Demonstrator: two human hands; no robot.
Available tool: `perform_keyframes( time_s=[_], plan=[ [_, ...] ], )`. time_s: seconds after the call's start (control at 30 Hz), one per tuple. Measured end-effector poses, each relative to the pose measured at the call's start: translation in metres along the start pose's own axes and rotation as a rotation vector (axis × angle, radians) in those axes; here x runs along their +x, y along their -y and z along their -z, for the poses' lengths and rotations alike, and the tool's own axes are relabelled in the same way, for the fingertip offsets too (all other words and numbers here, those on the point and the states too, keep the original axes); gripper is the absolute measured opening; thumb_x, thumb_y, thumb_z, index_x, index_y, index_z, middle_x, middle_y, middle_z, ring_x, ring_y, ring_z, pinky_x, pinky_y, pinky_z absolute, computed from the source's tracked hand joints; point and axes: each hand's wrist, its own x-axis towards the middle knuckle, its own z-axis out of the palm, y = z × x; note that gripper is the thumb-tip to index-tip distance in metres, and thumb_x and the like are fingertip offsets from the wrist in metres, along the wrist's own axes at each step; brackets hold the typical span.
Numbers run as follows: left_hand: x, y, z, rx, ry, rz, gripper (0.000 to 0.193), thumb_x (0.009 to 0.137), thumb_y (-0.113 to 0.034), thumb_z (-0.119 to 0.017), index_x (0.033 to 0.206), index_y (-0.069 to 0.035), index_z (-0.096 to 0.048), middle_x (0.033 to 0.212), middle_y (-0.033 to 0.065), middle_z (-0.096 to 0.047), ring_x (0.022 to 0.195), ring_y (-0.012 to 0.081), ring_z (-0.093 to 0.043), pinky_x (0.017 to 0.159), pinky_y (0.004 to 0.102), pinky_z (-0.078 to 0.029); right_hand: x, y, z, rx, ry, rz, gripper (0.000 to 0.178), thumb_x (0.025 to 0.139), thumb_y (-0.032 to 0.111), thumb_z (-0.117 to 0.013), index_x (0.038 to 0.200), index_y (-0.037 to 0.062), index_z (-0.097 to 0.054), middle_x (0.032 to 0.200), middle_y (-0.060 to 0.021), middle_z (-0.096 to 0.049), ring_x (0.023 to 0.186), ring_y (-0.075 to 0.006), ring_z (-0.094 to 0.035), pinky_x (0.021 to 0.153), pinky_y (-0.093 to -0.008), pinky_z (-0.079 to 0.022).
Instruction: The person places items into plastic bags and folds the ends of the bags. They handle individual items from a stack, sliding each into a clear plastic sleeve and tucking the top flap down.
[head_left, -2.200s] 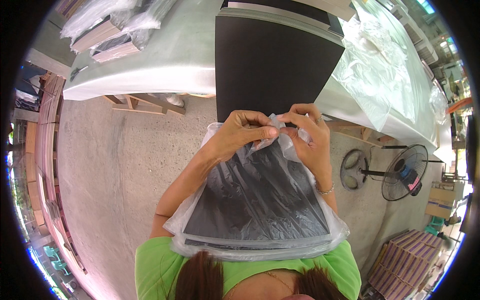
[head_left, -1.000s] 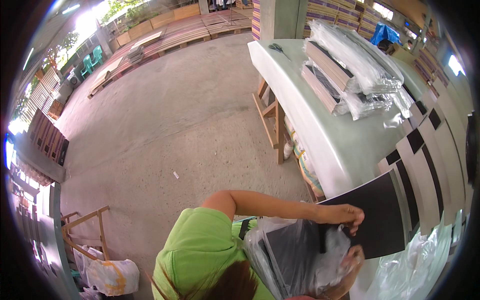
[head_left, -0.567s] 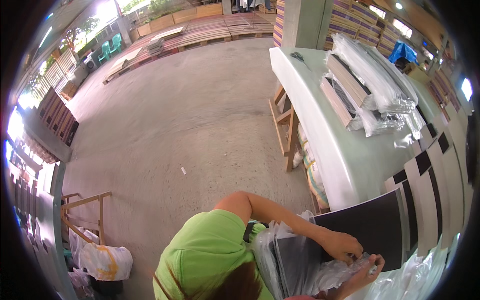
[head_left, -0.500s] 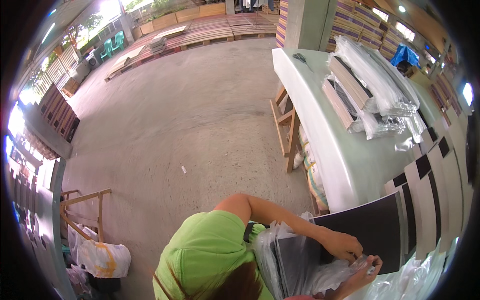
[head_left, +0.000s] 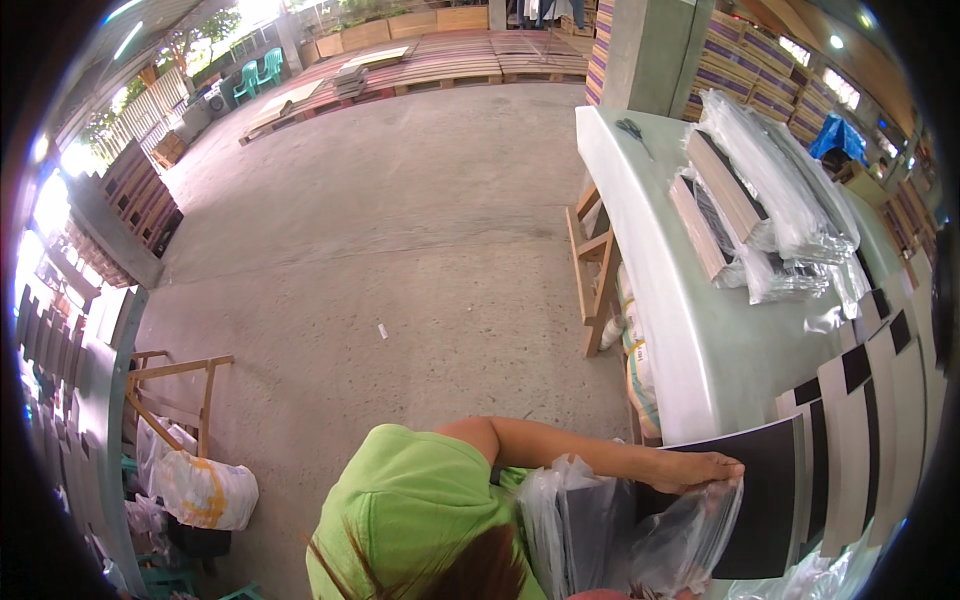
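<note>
At the lower right, my left hand (head_left: 702, 470) pinches the upper edge of a clear plastic bag (head_left: 690, 535) between thumb and fingers. The bag hangs stretched downward from the fingertips. My right hand is almost wholly out of sight below the bag at the lower edge, so its fingers cannot be made out. Against my green-sleeved body lies a stack of dark flat panels with clear plastic wrapping (head_left: 555, 510) around it. Behind the bag, a black flat sheet (head_left: 765, 480) lies on the table.
The pale-covered table (head_left: 680, 345) bears scissors (head_left: 630, 127) and plastic-wrapped panel bundles (head_left: 770, 200). Overlapping grey and black strips (head_left: 850, 440) line its right side. A wooden trestle (head_left: 598, 270) stands beneath. At left are another trestle (head_left: 207, 400) and a white sack (head_left: 205, 490).
My left hand has lifted the bag's edge up and outward, and the bunched plastic is now drawn out flat. My right hand has dropped toward the lower edge. The view has shifted slightly.
</note>
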Motion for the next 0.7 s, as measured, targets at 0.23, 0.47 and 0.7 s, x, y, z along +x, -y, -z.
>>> perform_keyframes(
  time_s=[0.23,0.47,0.7],
  plan=[
    [-0.023,-0.008,-0.017,-0.259,0.034,0.576,0.047,0.087,-0.049,-0.051,0.102,-0.005,-0.054,0.088,0.0022,-0.058,0.078,0.0097,-0.054,0.065,0.0229,-0.047,0.008,-0.004,-0.023,-0.020,-0.166,-0.090,0.037,0.079,0.022,-0.063,0.106,0.0021,-0.047,0.088,-0.0067,-0.048,0.084,-0.0155,-0.049,0.077,-0.0263,-0.038],
    [-0.029,0.023,0.040,-0.461,0.852,0.393,0.043,0.086,-0.033,-0.057,0.110,0.003,-0.052,0.092,0.0097,-0.059,0.085,0.0166,-0.058,0.074,0.0277,-0.048,0.015,-0.007,-0.031,-0.023,-0.214,-0.102,0.035,0.078,0.020,-0.062,0.104,0.0019,-0.049,0.088,-0.0065,-0.049,0.084,-0.0157,-0.049,0.077,-0.0266,-0.039],
    [-0.030,-0.043,0.012,-0.975,0.153,-0.147,0.032,0.091,-0.038,-0.047,0.107,-0.012,-0.054,0.089,0.0022,-0.056,0.078,0.0126,-0.056,0.066,0.0289,-0.048,0.022,-0.011,-0.040,-0.018,-0.266,-0.104,0.033,0.076,0.018,-0.062,0.103,0.0018,-0.050,0.087,-0.0063,-0.049,0.084,-0.0158,-0.049,0.077,-0.0268,-0.039]
  ],
)
